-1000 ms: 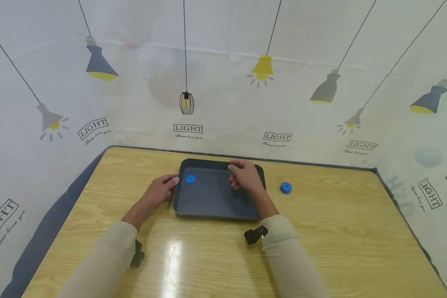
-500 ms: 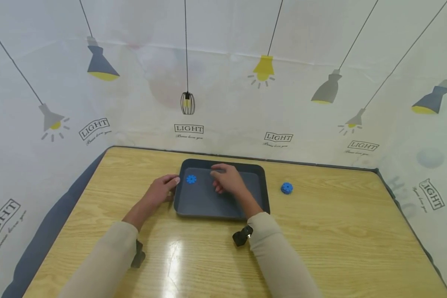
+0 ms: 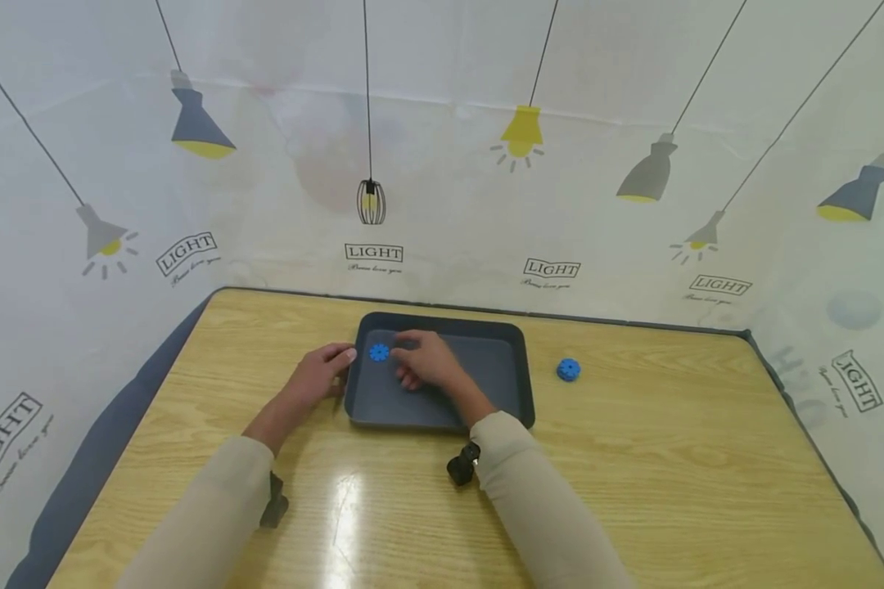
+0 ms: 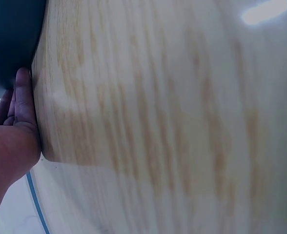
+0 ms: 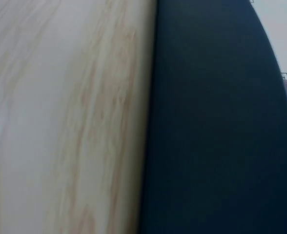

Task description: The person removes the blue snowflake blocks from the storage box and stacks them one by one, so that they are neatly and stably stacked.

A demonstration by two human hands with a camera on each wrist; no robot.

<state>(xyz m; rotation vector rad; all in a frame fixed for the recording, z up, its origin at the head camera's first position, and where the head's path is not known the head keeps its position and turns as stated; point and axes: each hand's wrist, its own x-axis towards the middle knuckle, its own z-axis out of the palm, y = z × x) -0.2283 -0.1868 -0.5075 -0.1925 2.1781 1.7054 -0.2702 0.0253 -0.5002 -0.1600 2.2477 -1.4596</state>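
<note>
A shallow dark grey tray [image 3: 457, 409] lies on the wooden table, with a flat blue toothed disc [image 3: 379, 352] near its left end. My left hand [image 3: 315, 378] touches the tray's left rim with relaxed fingers; in the left wrist view, a digit of this hand [image 4: 22, 100] lies against the tray's side [image 4: 14, 41]. My right hand [image 3: 430, 362] hovers over the tray, its thumb and index finger just right of the disc and nothing visible between them. In the right wrist view, the tray's outer wall [image 5: 221, 122] hides nearly all of that hand.
A short stack of blue toothed discs [image 3: 569, 370] stands on the table [image 3: 670, 458] to the right of the tray. A white curtain [image 3: 449, 164] printed with lamps rises behind the table's back edge and at both sides.
My right hand has moved left across the tray, from its right end to beside the blue disc. My left hand, the tray and the discs have stayed in place.
</note>
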